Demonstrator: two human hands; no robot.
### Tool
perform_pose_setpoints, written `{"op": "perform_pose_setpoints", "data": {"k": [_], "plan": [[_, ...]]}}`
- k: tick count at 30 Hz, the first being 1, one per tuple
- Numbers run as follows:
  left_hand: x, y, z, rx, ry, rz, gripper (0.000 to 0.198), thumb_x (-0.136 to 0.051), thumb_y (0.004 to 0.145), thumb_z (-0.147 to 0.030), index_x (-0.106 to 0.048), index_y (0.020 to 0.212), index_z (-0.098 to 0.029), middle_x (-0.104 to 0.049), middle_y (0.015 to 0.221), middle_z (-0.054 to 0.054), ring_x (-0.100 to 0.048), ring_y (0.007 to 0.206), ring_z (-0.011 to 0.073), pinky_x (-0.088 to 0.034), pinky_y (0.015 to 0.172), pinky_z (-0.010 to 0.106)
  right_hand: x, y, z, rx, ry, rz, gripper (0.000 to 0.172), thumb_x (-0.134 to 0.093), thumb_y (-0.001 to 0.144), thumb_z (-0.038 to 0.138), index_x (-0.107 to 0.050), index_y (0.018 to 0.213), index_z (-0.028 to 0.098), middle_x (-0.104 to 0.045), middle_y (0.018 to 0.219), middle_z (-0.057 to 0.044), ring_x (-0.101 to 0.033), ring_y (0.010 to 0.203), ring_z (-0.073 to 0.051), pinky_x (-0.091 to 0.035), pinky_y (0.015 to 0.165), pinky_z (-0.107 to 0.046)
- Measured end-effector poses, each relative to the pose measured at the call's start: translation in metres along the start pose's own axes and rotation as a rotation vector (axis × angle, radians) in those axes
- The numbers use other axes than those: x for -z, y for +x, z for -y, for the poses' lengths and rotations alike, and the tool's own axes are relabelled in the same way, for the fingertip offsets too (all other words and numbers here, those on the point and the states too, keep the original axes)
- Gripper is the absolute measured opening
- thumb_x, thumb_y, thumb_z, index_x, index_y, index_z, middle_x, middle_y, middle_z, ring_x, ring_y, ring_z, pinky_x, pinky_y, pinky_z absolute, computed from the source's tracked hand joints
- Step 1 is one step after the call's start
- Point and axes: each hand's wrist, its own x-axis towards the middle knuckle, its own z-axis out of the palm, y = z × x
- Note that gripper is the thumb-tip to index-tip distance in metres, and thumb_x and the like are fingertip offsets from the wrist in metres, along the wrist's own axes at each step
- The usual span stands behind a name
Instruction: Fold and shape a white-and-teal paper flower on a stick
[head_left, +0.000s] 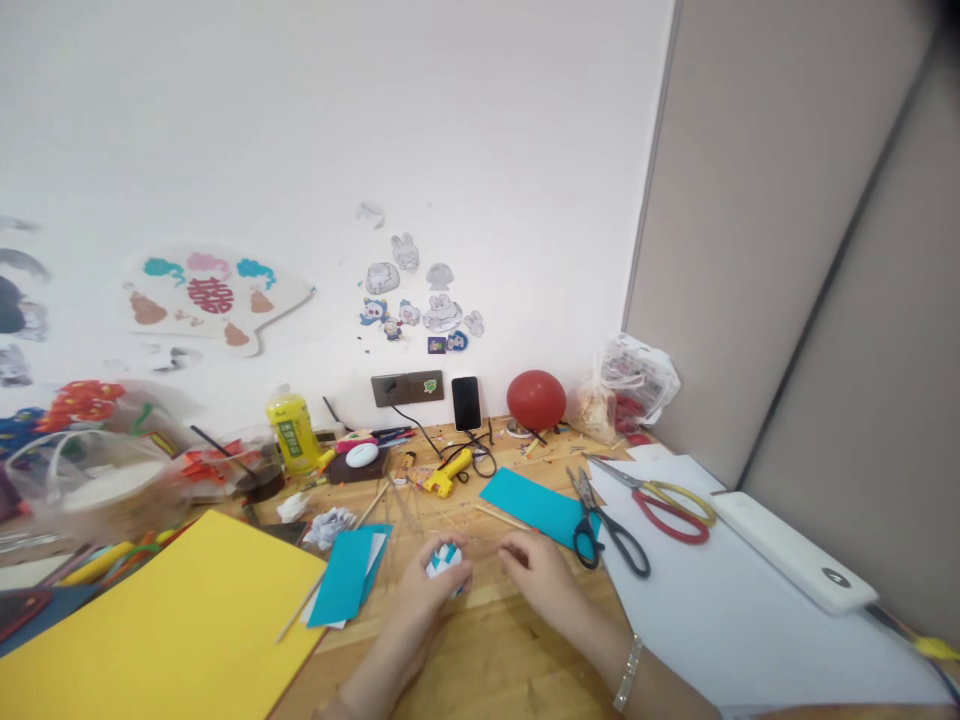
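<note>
Low in the middle, my left hand (433, 580) is wrapped round a small blue-and-white folded paper piece (444, 560), whose lower part my fingers hide. Just to its right, apart from it, is my right hand (538, 565). Its fingers are curled together, and what they hold, if anything, is too small to make out. Blue paper strips (346, 578) with white sheets under them lie left of my left hand. Beyond my right hand, a blue paper sheet (529, 502) lies partly under black-handled scissors (600, 525).
A yellow sheet (187, 620) covers the left side, a white sheet (720, 610) the right. Scissors with red and yellow handles (671, 505) lie beside a white device (795, 550). Behind are a yellow glue gun (448, 474), a phone (466, 403), a red balloon (536, 400) and a yellow bottle (293, 435).
</note>
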Motion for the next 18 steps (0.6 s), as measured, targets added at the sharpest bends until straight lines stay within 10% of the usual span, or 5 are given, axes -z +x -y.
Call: {"op": "perform_pose_setpoints", "data": {"k": [10,18], "plan": [[0.002,0.0054,0.0036,0.049,-0.179,0.055,0.042,-0.075,0.056,-0.043,-0.06,0.083,-0.014,-0.059,0.052,-0.002,-0.052,0.048,0.0105,-0.036,0.048,0.019,-0.0024,-0.002,0.0004,0.04,0.055,0.025,0.018,-0.048,0.078,0.014,-0.065,0.074,0.016,-0.065,0.069,-0.003,-0.057,0.065,-0.017,-0.04,0.06,-0.025],[-0.0052,-0.0046,-0.0025,0.083,-0.448,0.297,0.047,-0.067,0.068,-0.041,-0.059,0.109,-0.019,-0.066,0.101,0.009,-0.056,0.104,0.0256,-0.04,0.09,0.036,-0.0088,-0.0087,0.0064,0.092,0.206,-0.018,0.043,-0.065,0.066,0.016,-0.057,0.107,0.023,-0.062,0.106,-0.004,-0.057,0.093,-0.022,-0.046,0.077,-0.033]]}}
